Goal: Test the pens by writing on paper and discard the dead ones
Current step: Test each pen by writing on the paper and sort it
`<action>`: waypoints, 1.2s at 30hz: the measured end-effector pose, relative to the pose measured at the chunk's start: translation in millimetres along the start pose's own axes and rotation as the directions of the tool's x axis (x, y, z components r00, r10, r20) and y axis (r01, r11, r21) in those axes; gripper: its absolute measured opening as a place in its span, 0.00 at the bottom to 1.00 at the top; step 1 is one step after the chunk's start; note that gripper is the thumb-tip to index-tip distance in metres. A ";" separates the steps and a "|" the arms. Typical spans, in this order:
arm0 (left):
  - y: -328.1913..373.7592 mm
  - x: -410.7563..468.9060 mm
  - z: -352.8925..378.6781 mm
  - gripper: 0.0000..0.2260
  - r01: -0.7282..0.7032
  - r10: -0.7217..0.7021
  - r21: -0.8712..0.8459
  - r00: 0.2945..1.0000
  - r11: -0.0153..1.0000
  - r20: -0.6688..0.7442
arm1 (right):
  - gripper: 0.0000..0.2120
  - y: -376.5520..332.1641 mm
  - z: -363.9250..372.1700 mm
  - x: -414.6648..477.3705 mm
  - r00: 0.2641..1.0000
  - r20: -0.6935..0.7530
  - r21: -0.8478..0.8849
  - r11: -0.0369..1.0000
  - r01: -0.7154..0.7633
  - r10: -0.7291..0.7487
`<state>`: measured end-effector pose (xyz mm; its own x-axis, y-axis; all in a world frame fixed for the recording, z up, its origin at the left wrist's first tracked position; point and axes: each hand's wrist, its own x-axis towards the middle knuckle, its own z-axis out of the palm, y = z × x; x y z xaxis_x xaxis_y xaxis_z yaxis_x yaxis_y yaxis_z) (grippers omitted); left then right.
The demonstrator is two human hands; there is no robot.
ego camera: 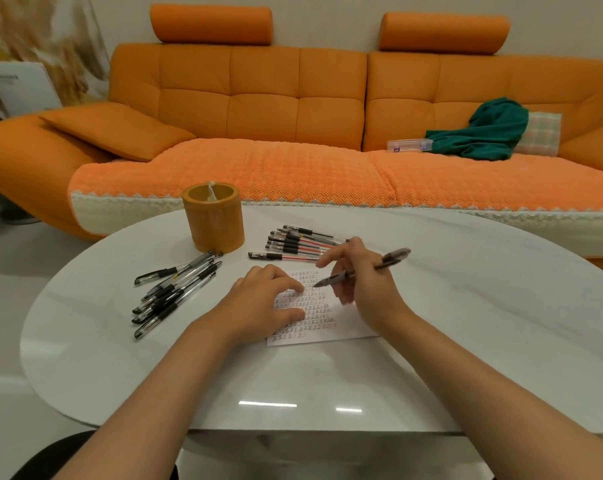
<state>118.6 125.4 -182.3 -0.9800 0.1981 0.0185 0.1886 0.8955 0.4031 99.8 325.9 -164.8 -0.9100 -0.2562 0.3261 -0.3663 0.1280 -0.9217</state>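
The sheet of paper (345, 327) lies mid-table (466, 341), well in from every edge, with bare surface to its right and along the near rim. The left hand (265, 303) rests on it, fingers loosely bent and slightly spread, while the right hand (365, 278) pinches one black pen (393, 258) in its fingers, tip just above the writing. Roughly seven left pens (175, 292) lie fanned beside the paper, about six far pens (300, 244) behind it, and one orange pen holder (214, 220) stands near the far edge.

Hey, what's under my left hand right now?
The left hand rests on the paper, which is filled with rows of small written marks. Whatever lies beneath the palm and fingers is covered.
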 end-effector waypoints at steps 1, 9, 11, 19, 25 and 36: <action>-0.1 0.0 -0.5 0.21 0.000 0.000 -0.004 1.000 1.000 0.002 | 0.31 -2.0 -0.8 0.4 0.993 0.040 0.115 0.986 -0.119 0.115; -1.9 0.3 -2.0 0.22 0.009 -0.009 0.004 1.000 1.000 0.011 | 0.05 -1.5 0.2 -13.2 0.892 0.324 -0.017 0.945 -0.326 0.314; -2.2 0.2 -3.6 0.24 0.016 -0.016 0.012 0.999 1.000 0.029 | 0.05 0.0 3.6 -16.4 0.898 0.322 -0.094 0.954 -0.285 0.300; -2.3 0.1 -6.1 0.26 0.028 -0.028 0.009 0.998 1.000 0.058 | 0.05 4.2 2.9 -20.8 0.895 0.381 -0.162 0.970 -0.184 0.233; -2.6 -0.8 -7.4 0.28 0.016 -0.017 0.008 0.998 1.000 0.068 | 0.07 7.9 3.1 -19.6 0.902 0.380 -0.201 0.970 -0.138 0.207; -0.6 -0.5 -8.3 0.29 0.039 -0.039 0.000 0.997 0.999 0.073 | 0.09 4.3 5.5 -22.4 0.901 0.375 -0.266 0.956 -0.122 0.219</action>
<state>118.4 121.4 -175.0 -0.9794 0.1916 -0.0644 0.1501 0.9027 0.4032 119.8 327.0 -177.2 -0.8271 -0.5620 0.0128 -0.2911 0.4088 -0.8649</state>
